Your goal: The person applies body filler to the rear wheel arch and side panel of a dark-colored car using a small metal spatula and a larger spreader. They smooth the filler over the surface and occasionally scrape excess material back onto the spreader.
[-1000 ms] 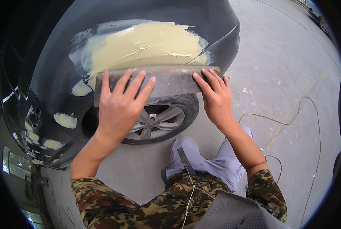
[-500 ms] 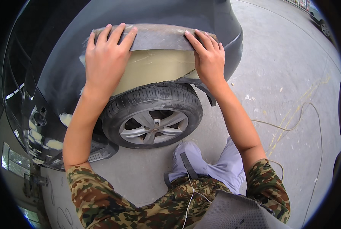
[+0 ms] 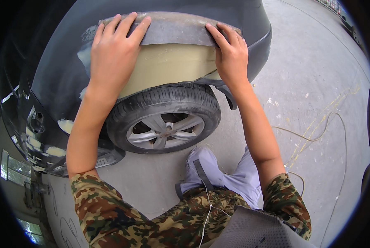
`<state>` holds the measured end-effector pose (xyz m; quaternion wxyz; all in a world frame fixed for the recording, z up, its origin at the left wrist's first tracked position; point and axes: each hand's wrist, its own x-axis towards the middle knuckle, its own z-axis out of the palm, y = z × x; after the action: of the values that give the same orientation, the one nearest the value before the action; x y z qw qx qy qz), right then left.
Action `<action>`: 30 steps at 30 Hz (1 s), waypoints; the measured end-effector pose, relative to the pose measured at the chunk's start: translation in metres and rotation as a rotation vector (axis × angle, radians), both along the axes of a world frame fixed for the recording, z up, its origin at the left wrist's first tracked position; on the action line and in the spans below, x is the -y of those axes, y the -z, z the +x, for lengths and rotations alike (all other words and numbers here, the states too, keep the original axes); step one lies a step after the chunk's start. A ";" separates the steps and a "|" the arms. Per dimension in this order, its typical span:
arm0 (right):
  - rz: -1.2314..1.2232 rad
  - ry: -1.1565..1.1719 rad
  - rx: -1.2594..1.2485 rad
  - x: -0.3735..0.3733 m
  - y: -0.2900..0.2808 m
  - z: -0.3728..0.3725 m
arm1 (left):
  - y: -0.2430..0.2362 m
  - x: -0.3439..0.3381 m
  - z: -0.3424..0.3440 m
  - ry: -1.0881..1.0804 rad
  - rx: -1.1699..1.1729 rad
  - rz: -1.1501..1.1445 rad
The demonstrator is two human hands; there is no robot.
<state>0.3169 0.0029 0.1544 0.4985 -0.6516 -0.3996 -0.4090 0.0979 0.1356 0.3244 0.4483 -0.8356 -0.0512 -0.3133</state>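
Observation:
A long, thin grey filler spreader [image 3: 174,33] is bowed across the fender over the car's wheel. Its lower edge lies along a smooth beige layer of filler [image 3: 172,62] that reaches down to the wheel arch. My left hand [image 3: 112,56] grips the spreader near its left end, fingers spread over its top edge and thumb out of sight. At the other end my right hand [image 3: 231,49] holds it with the fingers bent over the top; that thumb is hidden too.
Below the arch stands the tyre [image 3: 162,118] with its silver wheel rim [image 3: 166,131]. Pale filler patches [image 3: 56,151] mark the dark car body at left. A thin hose [image 3: 305,137] curls over the concrete floor [image 3: 284,82] at right. Another car [image 3: 352,29] is parked far right.
Both hands and the spreader have moved slightly up the fender, baring a little more of the beige filler. The whole view has shifted a bit as well.

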 end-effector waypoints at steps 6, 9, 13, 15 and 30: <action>-0.017 -0.050 -0.009 0.003 0.005 -0.005 | 0.011 0.000 -0.006 0.066 0.017 -0.002; -0.021 -0.054 -0.015 0.004 0.008 -0.010 | 0.018 0.005 -0.010 0.030 0.016 0.007; -0.033 -0.058 -0.031 0.006 0.015 -0.017 | 0.027 0.007 -0.015 0.023 0.014 0.013; -0.035 -0.053 -0.035 0.006 0.018 -0.020 | 0.031 0.007 -0.018 0.029 0.022 -0.001; -0.065 -0.087 -0.077 0.010 0.034 -0.044 | 0.057 0.014 -0.044 -0.022 0.032 -0.068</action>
<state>0.2727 -0.0069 0.1209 0.5095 -0.6647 -0.4210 -0.3484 0.0539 0.1220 0.2677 0.4221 -0.8447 -0.0781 -0.3197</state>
